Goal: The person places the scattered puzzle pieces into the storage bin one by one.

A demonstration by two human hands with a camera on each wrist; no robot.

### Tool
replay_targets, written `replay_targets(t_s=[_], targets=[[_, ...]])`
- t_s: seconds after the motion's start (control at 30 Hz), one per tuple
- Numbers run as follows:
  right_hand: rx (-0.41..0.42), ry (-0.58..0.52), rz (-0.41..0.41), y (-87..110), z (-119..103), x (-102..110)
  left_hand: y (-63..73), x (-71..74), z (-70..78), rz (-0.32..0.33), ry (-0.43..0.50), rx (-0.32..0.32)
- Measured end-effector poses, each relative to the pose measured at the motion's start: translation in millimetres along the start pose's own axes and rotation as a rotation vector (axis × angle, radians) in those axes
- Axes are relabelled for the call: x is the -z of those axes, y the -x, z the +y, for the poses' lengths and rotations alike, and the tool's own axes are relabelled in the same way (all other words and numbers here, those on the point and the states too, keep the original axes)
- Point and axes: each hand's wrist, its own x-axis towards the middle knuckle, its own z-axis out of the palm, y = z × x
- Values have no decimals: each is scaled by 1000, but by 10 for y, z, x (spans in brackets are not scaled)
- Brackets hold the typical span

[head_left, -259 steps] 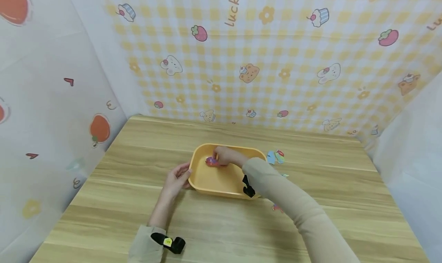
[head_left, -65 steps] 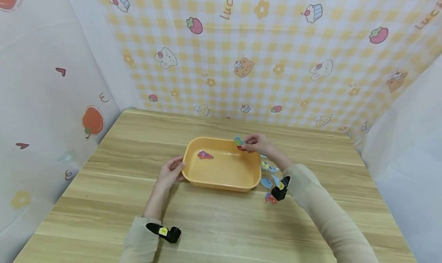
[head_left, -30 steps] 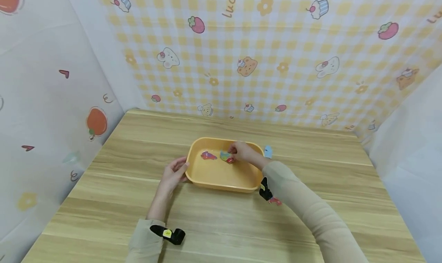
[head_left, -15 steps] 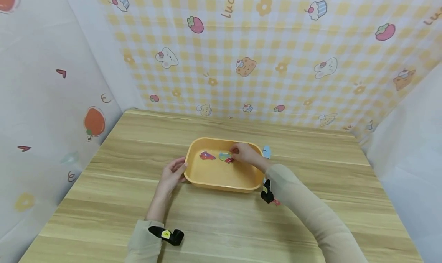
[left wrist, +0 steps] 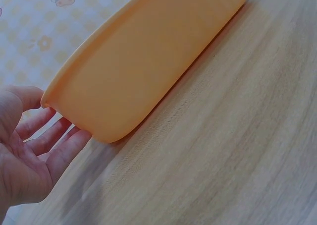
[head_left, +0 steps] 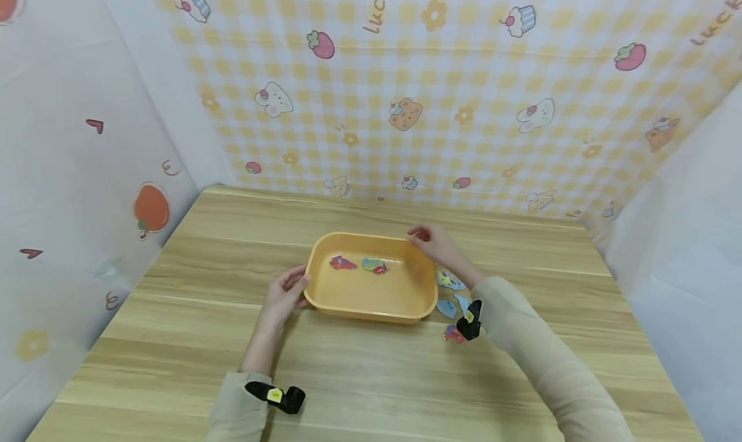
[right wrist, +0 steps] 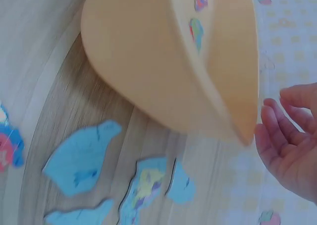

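Observation:
My left hand (head_left: 285,294) grips the left end of a yellow-orange plastic basin (head_left: 371,313). In the left wrist view its thumb is at the rim and the fingers lie against the outer wall. Two puzzle pieces lie flat on the basin floor: a red-purple piece (head_left: 343,263) at left and a green-and-red piece (head_left: 374,266) beside it. My right hand (head_left: 437,243) hovers over the basin's back right corner, fingers loosely bent around nothing. In the right wrist view that hand (right wrist: 292,145) is apart from all pieces.
Right of the basin, loose pieces lie on the wooden table (head_left: 359,377): a pale blue piece (right wrist: 81,158), a blue piece with yellow and purple (right wrist: 146,183), a small blue piece (right wrist: 182,185) and a red-and-blue piece (head_left: 455,334). A patterned cloth (head_left: 371,107) hangs behind.
The right hand brought the green-and-red piece into the basin, set it beside the red-purple piece, let go and moved back to the right. The left hand has stayed on the basin.

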Motion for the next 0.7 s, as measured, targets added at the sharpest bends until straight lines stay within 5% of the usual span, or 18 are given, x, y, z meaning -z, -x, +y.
replay_targets(t_s=[0.43,0.63,0.7], targets=[[-238,-38,63,64,397,199,30,2,16,0,-19,-7],[-317,-91,46,-117,1020,96,43,3,13,8,-28,-14],[-355,-73,44,-119,1047,74,49,7,17,8,-29,-16]])
